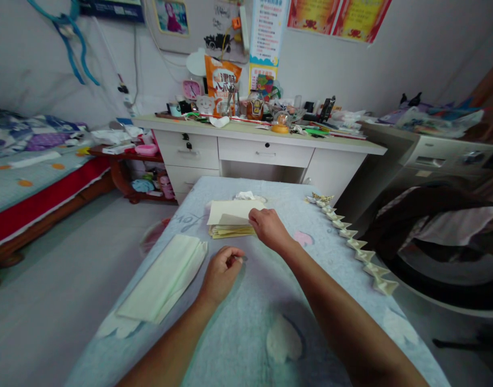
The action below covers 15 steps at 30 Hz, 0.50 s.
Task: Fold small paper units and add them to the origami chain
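My right hand (268, 228) pinches the right edge of a cream paper sheet (228, 211), raised at the top of a paper stack (230, 231). Below and to the left, my left hand (222, 271) rests near the cloth with its fingers curled in, and nothing shows between them. A larger folded pale green-white bundle of paper (164, 279) lies to its left. Along the right side of the table runs a row of small folded paper boats (357, 244), several of them, one patterned. Behind the stack sits a crumpled white piece (244, 195).
The table wears a blue patterned cloth (246, 317). Beyond it stands a white desk (266, 150) crowded with small items, with an orange snack bag (222, 80) on top. A washing machine (440, 161) is at the right and a bed (41, 166) at the left.
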Tool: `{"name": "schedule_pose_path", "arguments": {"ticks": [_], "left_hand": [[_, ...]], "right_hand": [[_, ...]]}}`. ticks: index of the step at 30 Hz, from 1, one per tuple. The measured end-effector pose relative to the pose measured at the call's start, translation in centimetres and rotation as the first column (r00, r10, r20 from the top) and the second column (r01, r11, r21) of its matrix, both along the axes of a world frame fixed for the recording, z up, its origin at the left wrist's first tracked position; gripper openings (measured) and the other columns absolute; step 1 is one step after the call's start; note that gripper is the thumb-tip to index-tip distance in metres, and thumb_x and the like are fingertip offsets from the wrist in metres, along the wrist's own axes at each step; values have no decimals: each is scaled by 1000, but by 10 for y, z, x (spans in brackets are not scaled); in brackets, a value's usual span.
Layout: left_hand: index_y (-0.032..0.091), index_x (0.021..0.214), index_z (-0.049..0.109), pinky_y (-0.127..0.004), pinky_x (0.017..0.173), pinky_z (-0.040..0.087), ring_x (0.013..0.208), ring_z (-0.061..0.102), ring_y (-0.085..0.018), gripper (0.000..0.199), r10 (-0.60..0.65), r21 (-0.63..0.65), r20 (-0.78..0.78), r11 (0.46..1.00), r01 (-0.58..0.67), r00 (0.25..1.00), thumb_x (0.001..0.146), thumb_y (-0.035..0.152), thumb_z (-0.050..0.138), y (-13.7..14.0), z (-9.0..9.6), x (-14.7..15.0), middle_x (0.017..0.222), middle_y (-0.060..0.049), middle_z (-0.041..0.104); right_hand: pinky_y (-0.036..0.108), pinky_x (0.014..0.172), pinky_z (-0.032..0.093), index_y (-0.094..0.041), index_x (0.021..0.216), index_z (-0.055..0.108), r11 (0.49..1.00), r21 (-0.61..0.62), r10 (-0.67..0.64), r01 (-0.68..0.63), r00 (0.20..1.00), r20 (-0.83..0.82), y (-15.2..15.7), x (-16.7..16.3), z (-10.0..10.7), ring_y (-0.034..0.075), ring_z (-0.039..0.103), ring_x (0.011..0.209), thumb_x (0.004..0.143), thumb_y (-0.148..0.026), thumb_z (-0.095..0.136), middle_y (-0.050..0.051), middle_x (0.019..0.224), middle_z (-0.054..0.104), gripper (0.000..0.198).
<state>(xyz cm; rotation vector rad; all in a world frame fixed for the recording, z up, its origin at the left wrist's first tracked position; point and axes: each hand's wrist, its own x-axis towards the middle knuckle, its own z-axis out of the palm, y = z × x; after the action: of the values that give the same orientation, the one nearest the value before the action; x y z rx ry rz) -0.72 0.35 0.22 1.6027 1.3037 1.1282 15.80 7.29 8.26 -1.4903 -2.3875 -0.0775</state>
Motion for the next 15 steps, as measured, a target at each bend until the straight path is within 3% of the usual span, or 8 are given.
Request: {"name": "schedule_pose_path", "arguments": {"ticks": [3, 5, 8, 12, 15], "left_hand": [[18, 93, 64, -26, 64, 45, 65, 55, -13, 21, 24, -26, 12, 999, -24, 1000, 74, 25, 58, 0, 0, 1, 73, 1, 58], [18, 104, 60, -26, 66, 46, 68, 56, -13, 32, 54, -55, 48, 997, -52, 997, 72, 25, 62, 1, -2, 2, 85, -1, 61], [21, 118, 50, -28, 70, 48, 83, 57, -15, 53, 94, -75, 104, 993, -87, 990, 69, 28, 67, 2, -7, 4, 116, -8, 56], [25, 127, 42, -32, 84, 48, 114, 50, -21, 71, 70, -44, 179, 997, -63, 981, 65, 35, 74, 1, -10, 5, 134, -10, 46], [25, 128, 44, -35, 92, 45, 123, 46, -24, 68, -47, -55, 291, 996, 66, 956, 68, 37, 73, -1, -6, 6, 136, -10, 46]], "right_hand": [[28, 77, 36, -19, 85, 57, 999, 43, 7, 5, 957, -289, -18, 17, 7, 17, 56, 78, 91, -23, 45, 4, 80, 64, 13], [26, 73, 38, -20, 82, 55, 1000, 16, 5, 3, 859, -512, -31, 29, 8, 16, 56, 76, 89, -24, 48, 1, 79, 62, 11], [24, 66, 41, -22, 83, 53, 995, -102, -89, 13, 593, -800, -50, 45, 1, 15, 57, 73, 84, -31, 55, 0, 78, 60, 10], [22, 53, 39, -23, 92, 52, 940, -295, -265, -171, 179, -948, -72, 55, -15, 12, 56, 60, 78, -36, 64, -2, 76, 63, 23], [21, 51, 39, -23, 96, 52, 904, -352, -358, -240, 23, -934, -84, 57, -27, 12, 56, 56, 74, -35, 68, -3, 74, 64, 30]]}}
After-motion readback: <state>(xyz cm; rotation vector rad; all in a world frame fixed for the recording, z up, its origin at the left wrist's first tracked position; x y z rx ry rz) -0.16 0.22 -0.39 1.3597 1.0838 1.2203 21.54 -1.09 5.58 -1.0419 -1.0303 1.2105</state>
